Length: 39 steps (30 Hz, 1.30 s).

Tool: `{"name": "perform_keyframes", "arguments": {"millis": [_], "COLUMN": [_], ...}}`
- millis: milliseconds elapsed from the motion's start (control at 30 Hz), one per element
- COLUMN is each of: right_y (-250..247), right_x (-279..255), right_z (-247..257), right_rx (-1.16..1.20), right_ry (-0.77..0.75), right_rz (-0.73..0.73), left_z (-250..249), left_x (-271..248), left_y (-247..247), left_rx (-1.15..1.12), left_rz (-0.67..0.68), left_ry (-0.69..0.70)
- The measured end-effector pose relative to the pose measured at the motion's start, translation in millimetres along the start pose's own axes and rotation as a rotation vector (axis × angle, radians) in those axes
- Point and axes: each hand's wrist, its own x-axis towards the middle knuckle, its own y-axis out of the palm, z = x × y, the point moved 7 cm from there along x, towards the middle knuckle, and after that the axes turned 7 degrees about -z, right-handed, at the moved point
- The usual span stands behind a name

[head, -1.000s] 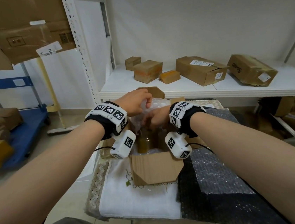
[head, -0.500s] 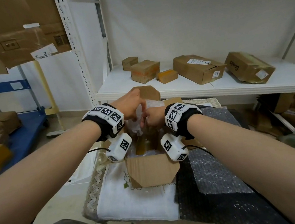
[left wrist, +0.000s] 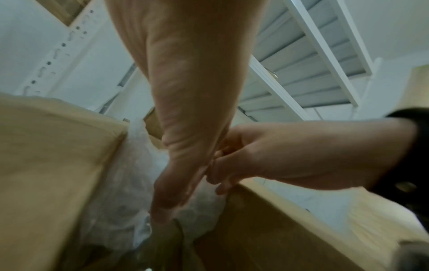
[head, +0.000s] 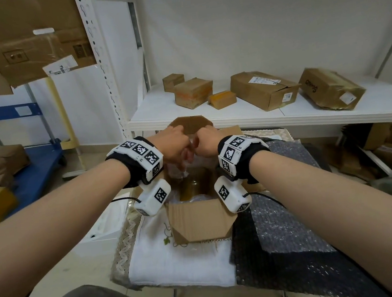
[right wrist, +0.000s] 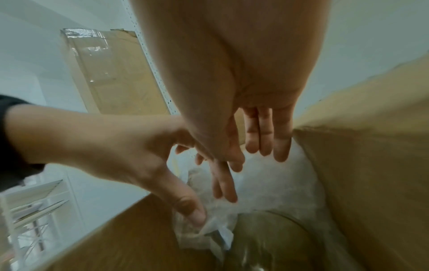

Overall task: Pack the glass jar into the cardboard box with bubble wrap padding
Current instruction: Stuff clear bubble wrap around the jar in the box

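Note:
An open cardboard box [head: 198, 221] stands on a small table. Inside it stands an amber glass jar [head: 194, 185] [right wrist: 267, 238], with clear bubble wrap [head: 178, 172] [right wrist: 267, 183] bunched against the far wall behind it. Both hands reach into the far end of the box, side by side. My left hand [head: 183, 157] [right wrist: 209, 201] presses the wrap's edge down with its thumb, its fingers straight. The straight fingers of my right hand [head: 198, 145] [right wrist: 262, 154] point down onto the wrap next to the right wall. Neither hand touches the jar. The jar's base is hidden.
A dark bubble wrap sheet [head: 285, 231] covers the table's right half and a white cloth [head: 178, 255] its left. Behind the box runs a white shelf [head: 284, 116] with several cardboard boxes. A blue cart [head: 35, 166] with boxes stands on the left.
My left hand has come down from the top of the wrap. The two hands have drawn together and pushed the wrap lower into the box.

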Motion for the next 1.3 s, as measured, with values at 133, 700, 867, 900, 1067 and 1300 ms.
{"name": "perform_keyframes", "arguments": {"millis": [133,700,867,900,1067,1300], "right_y": [3.7,55.3,28.0,30.5,22.8,43.0], "right_x": [-6.0,27.7,-4.3,0.6,6.2,12.0], "right_z": [7.7,-3.7,2.9,1.1,-1.9,-1.4], "right_rx": [-0.091,-0.345,-0.399,-0.397,-0.502,-0.556], "right_ry": [-0.038,-0.027,-0.05,-0.035,-0.064,-0.031], "right_rz": [0.055,0.302,0.236,0.204,0.116,0.3], "left_z": [-10.7,5.1,7.8,14.1,25.4,26.6], "left_x": [-8.1,-18.2,-13.7,-14.4,-13.4,-5.3], "left_y": [16.3,50.4,-9.7,-16.5,-3.1,24.2], "left_rx": [-0.074,0.142,-0.098,-0.084,0.064,0.151], "left_rz": [0.205,0.35,-0.066,-0.149,-0.035,0.186], "left_ry": [0.006,-0.078,-0.024,-0.052,-0.147,-0.125]}}
